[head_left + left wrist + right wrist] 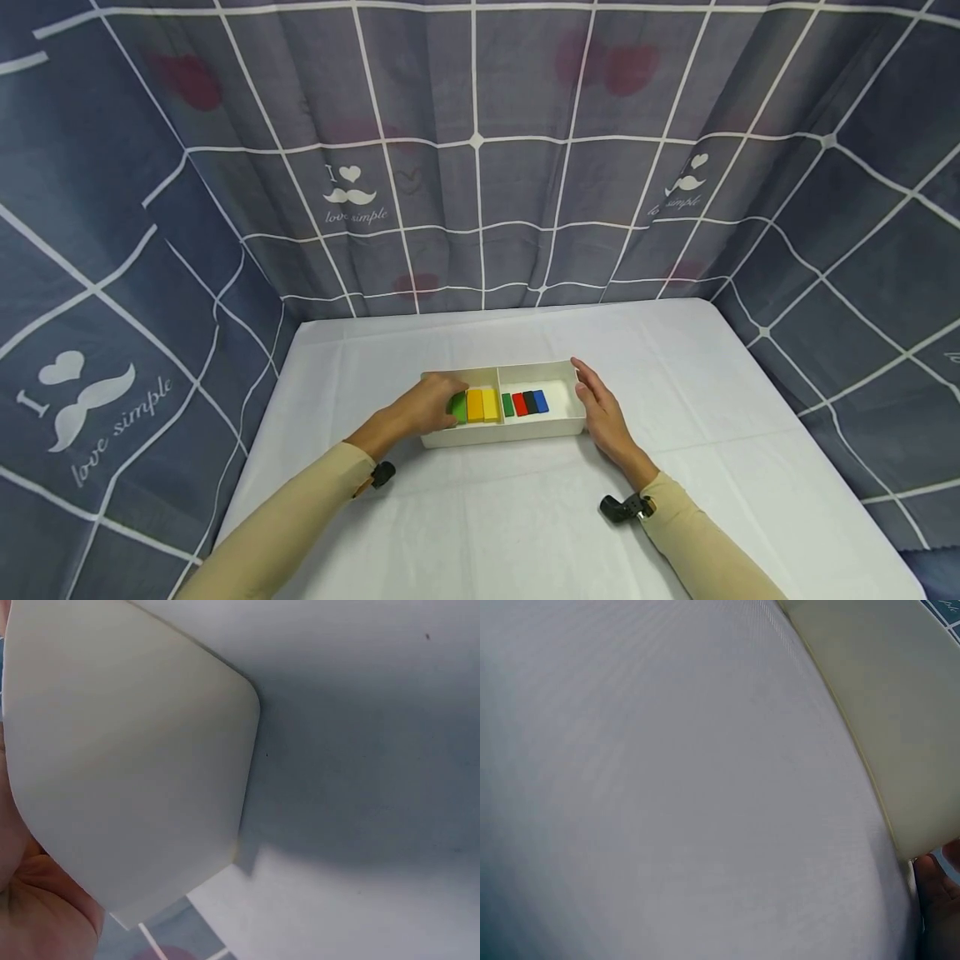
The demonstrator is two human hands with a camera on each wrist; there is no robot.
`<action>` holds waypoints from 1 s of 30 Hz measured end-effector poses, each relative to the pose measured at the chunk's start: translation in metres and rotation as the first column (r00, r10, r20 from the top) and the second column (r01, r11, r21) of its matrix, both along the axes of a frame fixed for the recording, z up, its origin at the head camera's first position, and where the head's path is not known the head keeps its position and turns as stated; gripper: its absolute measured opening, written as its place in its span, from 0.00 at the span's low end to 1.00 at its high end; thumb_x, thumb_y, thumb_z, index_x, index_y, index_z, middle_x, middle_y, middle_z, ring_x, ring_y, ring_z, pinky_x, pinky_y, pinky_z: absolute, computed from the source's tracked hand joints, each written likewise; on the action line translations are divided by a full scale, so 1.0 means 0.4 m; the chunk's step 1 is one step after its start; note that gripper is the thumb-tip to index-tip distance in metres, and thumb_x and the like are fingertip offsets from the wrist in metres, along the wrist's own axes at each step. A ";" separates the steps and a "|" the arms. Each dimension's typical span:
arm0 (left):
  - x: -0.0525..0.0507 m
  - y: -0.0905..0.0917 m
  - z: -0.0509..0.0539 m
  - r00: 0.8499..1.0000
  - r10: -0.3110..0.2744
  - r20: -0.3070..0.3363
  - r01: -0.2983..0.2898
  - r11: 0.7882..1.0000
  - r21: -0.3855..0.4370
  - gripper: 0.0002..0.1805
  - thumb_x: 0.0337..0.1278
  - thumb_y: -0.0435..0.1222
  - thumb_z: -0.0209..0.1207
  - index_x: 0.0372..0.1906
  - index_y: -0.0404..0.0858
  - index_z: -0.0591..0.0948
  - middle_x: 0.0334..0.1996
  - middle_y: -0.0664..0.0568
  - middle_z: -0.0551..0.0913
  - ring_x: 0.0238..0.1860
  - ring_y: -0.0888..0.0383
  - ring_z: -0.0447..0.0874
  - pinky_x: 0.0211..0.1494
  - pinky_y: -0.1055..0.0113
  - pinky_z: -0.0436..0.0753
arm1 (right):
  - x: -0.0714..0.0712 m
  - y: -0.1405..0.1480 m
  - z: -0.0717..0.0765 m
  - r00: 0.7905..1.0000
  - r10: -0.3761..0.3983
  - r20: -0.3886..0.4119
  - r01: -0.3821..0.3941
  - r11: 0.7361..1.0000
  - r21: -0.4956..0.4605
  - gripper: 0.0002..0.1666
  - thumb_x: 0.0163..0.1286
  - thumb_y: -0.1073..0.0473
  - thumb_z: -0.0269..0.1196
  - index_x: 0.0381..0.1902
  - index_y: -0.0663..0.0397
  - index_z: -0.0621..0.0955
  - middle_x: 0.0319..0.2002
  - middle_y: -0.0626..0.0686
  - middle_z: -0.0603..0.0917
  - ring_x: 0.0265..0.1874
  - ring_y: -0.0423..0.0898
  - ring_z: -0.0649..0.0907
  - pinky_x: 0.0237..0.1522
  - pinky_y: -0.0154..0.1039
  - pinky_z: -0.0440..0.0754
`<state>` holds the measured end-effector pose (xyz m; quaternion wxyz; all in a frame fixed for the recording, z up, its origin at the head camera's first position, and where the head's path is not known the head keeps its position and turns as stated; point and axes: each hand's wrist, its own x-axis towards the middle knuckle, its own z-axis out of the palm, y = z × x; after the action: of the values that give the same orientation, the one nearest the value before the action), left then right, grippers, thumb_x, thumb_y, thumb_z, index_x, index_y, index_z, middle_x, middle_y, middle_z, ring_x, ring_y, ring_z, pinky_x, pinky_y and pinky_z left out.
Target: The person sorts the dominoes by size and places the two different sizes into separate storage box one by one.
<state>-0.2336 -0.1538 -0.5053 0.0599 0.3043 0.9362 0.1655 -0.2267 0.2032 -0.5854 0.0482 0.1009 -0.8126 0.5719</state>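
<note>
A long white box (517,428) with a divider lies across the table. My left hand (426,403) reaches over its left end, with thumb and fingertips at opposite ends of a green block (458,407) in the left compartment. Beside that block lie an orange-yellow block (475,406) and a yellow block (490,406). My right hand (606,417) holds the box's right end, its thumb at the rim. The right compartment contains a small green block (507,405), a red block (519,404), a black block (530,402) and a blue block (541,402). Wrist views show mainly the box's outer walls (142,765).
A white cloth covers the table (480,517), on which the box stands near the middle. Grey-blue checked curtains (525,183) surround its back and sides. Each wrist wears a small black camera (619,508).
</note>
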 end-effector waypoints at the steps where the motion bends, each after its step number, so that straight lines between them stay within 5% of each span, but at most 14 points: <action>1: 0.000 0.002 0.001 1.000 0.002 0.003 -0.002 1.000 -0.007 0.32 0.56 0.32 0.81 0.67 0.31 0.85 0.61 0.42 0.90 0.60 0.49 0.88 0.68 0.53 0.88 | 0.000 0.000 0.000 1.000 -0.002 0.003 0.002 1.000 -0.005 0.30 0.92 0.55 0.48 0.87 0.42 0.66 0.86 0.57 0.66 0.86 0.62 0.64 0.86 0.65 0.59; 17: -0.004 0.017 0.008 0.999 0.006 0.038 -0.003 0.995 -0.101 0.29 0.57 0.33 0.81 0.65 0.33 0.87 0.58 0.44 0.91 0.55 0.52 0.88 0.66 0.55 0.88 | 0.002 0.001 -0.001 1.000 0.003 0.004 -0.003 1.000 -0.017 0.30 0.92 0.55 0.48 0.87 0.43 0.66 0.85 0.59 0.67 0.85 0.63 0.64 0.86 0.66 0.59; 30: -0.004 0.002 0.005 1.000 0.028 0.008 -0.028 1.000 -0.002 0.33 0.59 0.35 0.80 0.70 0.33 0.84 0.68 0.42 0.87 0.69 0.45 0.86 0.77 0.46 0.81 | -0.002 0.000 0.010 1.000 0.013 0.009 -0.013 1.000 0.001 0.30 0.92 0.56 0.48 0.87 0.45 0.65 0.85 0.60 0.66 0.85 0.65 0.63 0.85 0.67 0.59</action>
<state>-0.2352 -0.1531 -0.5033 0.0616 0.2906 0.9402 0.1668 -0.2275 0.2033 -0.5814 0.0406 0.1035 -0.8124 0.5724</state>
